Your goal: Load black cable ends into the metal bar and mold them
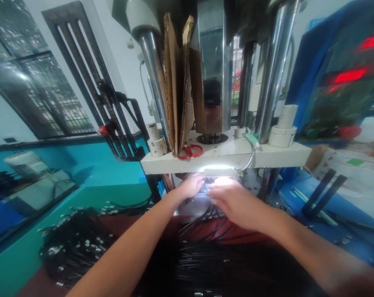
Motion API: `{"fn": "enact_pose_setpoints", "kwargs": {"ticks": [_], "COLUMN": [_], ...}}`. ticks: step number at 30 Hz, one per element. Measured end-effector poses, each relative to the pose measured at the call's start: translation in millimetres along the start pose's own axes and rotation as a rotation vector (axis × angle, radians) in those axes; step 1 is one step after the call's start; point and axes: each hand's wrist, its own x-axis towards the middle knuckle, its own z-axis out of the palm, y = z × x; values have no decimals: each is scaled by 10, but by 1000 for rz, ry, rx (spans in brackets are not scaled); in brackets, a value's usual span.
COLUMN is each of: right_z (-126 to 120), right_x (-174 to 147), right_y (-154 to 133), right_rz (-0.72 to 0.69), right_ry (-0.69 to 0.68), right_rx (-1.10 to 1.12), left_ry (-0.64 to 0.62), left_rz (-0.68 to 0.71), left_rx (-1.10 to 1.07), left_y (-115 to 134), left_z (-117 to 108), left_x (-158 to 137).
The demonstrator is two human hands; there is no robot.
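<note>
Both of my hands reach under the white plate of a press, to a small metal block (202,194) lit by a bright lamp (218,170). My left hand (192,185) is at the block's left side, fingers bent and close together. From the right comes my right hand (233,200), its fingers curled over the block's right part. Glare and blur hide the fingertips, and what they pinch cannot be made out. Thin black cables (210,216) run down from the block just below my hands.
Above my hands is the press plate (224,159), with red-handled scissors (190,151) and upright cardboard (177,90) on it. A bundle of black cables with metal ends (78,243) lies left. More cables (199,264) lie in front. A blue control box (317,70) stands right.
</note>
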Motion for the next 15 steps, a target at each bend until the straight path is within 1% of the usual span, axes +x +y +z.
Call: {"fn": "enact_pose_setpoints", "kwargs": {"ticks": [1,3,5,7,9,11,15], "right_z": [-12,17,108,228,335,407,455], "right_x": [-145,-390,-549,-621,-637,-633,-638], "right_y": [79,265,437,551,599,604,590], "right_rz": [37,205,374,479,511,503,483], "right_ry": [79,245,314,341,376,399,388], "right_rx": [48,111,181,258,313,335,339], "left_ry": [12,17,10,5,2,-3,12], "left_rz": [-5,-20,-45,-75,-92,-98,-137], "left_rx": [7,9,15,32,59,85,134], "left_y": [15,40,60,77,92,105,128], "left_z": [7,8,0,-9,-8,11,69], "left_x": [-14,-20,-3,16,17,-6,-71]}}
